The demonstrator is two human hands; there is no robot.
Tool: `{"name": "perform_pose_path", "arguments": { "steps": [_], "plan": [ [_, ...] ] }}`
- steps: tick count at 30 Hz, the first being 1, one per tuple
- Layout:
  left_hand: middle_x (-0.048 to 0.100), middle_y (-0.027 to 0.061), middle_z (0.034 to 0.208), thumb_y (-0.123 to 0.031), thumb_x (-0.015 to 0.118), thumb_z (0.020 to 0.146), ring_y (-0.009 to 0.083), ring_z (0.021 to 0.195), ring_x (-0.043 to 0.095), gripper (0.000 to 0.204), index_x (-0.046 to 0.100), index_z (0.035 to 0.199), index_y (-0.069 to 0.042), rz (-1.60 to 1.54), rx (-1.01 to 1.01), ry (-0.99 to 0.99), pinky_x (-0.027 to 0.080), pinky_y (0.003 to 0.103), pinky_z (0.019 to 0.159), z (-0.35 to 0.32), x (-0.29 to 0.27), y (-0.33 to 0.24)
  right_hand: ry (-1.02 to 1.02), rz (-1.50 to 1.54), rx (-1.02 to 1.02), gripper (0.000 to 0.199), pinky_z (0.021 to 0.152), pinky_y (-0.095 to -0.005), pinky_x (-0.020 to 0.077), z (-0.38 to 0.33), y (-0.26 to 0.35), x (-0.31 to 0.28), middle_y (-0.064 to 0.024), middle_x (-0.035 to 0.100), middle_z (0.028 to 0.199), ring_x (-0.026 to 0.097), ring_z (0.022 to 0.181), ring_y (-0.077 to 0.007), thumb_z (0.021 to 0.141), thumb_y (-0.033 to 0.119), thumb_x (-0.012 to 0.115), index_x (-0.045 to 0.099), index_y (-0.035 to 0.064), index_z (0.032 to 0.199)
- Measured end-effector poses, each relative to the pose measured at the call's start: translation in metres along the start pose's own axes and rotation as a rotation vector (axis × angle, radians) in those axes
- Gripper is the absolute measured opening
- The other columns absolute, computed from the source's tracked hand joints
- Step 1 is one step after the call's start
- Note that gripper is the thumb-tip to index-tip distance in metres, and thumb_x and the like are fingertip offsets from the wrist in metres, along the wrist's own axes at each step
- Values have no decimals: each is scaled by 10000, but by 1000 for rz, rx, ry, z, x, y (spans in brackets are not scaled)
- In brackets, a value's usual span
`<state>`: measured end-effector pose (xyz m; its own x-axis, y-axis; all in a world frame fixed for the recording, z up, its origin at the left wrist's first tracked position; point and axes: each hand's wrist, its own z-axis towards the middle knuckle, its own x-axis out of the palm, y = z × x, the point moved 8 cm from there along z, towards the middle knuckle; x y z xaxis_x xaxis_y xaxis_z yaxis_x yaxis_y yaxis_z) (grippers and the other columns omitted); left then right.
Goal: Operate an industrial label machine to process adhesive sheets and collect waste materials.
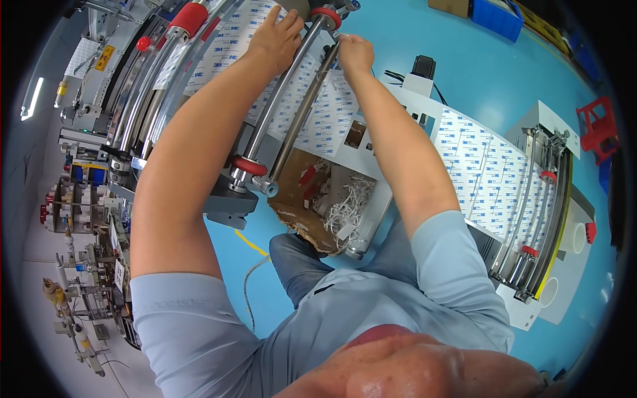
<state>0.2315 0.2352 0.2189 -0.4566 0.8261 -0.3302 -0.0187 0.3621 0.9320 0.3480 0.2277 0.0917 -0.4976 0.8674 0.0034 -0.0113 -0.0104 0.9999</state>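
Observation:
My left hand (277, 36) lies flat, fingers spread, on a wide white sheet printed with small blue marks (325, 119) that runs over metal rollers. My right hand (353, 54) pinches the far end of a thin steel roller rod (302, 116), close to a red collar (326, 14). A second, thicker roller (279, 99) with a red collar near its lower end (249, 164) runs beside the rod, between my two forearms. Both arms reach up from the lower edge in light blue short sleeves.
Below the rollers sits an open cardboard box (298, 199) holding white shredded strips. To the right stands a second roller unit (531, 219) with the same printed sheet. Machine frames and tubing (133, 93) crowd the left. The floor (464, 60) is blue; a red item (597, 126) stands far right.

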Motion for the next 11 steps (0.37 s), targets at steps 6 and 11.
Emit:
{"name": "perform_pose_path", "arguments": {
  "steps": [6, 11],
  "plan": [
    [299, 57, 1440, -247, 450, 875, 198, 1372, 177, 463, 432, 1332, -173, 53, 5, -18, 85, 429, 1116, -5, 0, 0, 117, 97, -51, 296, 685, -398, 459, 0, 1, -23, -152, 661, 772, 623, 748, -309, 823, 307, 558, 677, 37, 843],
    [237, 59, 1477, -272, 452, 877, 200, 1385, 142, 489, 403, 1354, -177, -16, -2, -1, 60, 431, 1123, -8, 2, 1, 115, 366, 204, 280, 602, -398, 444, -19, -18, -59, -111, 676, 787, 620, 664, -243, 838, 327, 562, 674, 88, 931]
  ]
}}
